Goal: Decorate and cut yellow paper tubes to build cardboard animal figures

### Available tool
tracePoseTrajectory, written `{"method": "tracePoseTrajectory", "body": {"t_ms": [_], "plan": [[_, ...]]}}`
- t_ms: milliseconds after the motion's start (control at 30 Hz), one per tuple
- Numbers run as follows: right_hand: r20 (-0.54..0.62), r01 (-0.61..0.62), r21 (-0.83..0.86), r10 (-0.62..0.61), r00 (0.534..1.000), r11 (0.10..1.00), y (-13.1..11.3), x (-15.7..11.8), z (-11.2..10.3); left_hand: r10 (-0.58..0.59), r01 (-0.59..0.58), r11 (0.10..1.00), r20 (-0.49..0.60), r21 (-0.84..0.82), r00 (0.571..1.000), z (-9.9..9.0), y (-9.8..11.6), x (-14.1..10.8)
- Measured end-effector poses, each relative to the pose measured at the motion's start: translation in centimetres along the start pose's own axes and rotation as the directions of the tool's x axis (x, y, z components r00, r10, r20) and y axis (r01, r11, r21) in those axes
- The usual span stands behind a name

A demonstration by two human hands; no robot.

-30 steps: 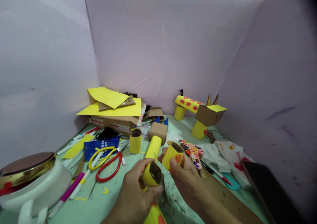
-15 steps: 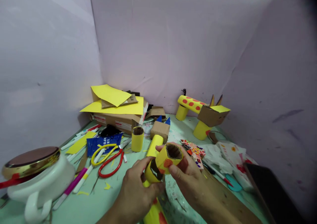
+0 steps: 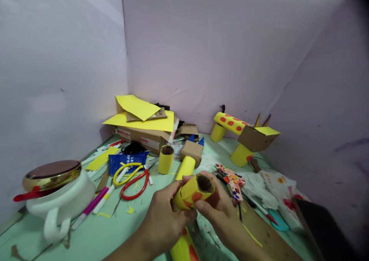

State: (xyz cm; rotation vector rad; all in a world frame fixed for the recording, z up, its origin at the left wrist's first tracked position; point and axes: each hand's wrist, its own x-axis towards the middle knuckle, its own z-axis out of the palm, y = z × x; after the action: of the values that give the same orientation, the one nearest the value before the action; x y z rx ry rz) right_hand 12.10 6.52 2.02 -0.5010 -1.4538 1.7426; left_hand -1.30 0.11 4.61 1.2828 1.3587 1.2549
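A short yellow tube with orange spots [image 3: 196, 188] is between my hands, its open brown end facing up and right. My right hand [image 3: 220, 203] is closed round its right side, thumb on the front. My left hand [image 3: 164, 216] grips a second yellow piece whose edge meets the tube's left end; the fingers hide most of it. Below the hands lies a longer yellow roll with red spots [image 3: 184, 249]. Just beyond them, a yellow roll [image 3: 186, 168] leads to a small cardboard box with blue points [image 3: 192, 152]. Another short yellow tube [image 3: 166, 160] stands upright to the left.
Scissors [image 3: 135, 180], markers [image 3: 90, 209] and a lidded white cup [image 3: 62, 199] are at the left. Yellow sheets [image 3: 144, 117] lie on cardboard at the back. A spotted yellow cardboard animal [image 3: 230, 123] stands back right. A dark phone-like slab [image 3: 323, 226] is at the right.
The spotted tube has come against the piece in my left hand, closing the view into that piece's open end. The whole scene has shifted slightly right as the camera turned.
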Motion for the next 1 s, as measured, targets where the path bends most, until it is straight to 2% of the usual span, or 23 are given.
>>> {"method": "tracePoseTrajectory", "body": {"t_ms": [100, 267, 433, 600, 800, 1000], "plan": [[-0.002, 0.004, -0.036, -0.004, 1.000, 0.999, 0.3, 0.0, 0.0, -0.028, 0.030, 0.993, 0.016, -0.115, 0.999, 0.2, -0.6, 0.1], [0.002, 0.020, -0.072, -0.020, 1.000, 0.997, 0.1, 0.1, 0.2, -0.075, 0.084, 0.976, 0.049, -0.202, 0.996, 0.2, -1.1, 0.4], [-0.013, -0.001, -0.052, 0.001, 1.000, 0.999, -0.3, 0.5, 0.2, -0.125, 0.199, 0.892, 0.203, -0.406, 0.971, -0.2, -1.0, 0.9], [-0.056, -0.028, -0.036, 0.026, 0.998, 0.999, -0.1, 0.5, 0.2, -0.165, 0.280, 0.813, 0.259, -0.511, 0.952, -0.4, -1.2, 1.0], [-0.073, -0.014, -0.033, 0.012, 0.997, 0.999, -0.2, 0.4, 0.6, -0.117, 0.238, 0.814, 0.252, -0.530, 0.961, 0.0, -1.6, 0.7], [-0.020, 0.011, -0.052, -0.012, 1.000, 0.999, -0.8, 0.3, 0.9, -0.039, 0.095, 0.925, 0.159, -0.367, 0.986, -0.1, -1.1, 0.9]]}}
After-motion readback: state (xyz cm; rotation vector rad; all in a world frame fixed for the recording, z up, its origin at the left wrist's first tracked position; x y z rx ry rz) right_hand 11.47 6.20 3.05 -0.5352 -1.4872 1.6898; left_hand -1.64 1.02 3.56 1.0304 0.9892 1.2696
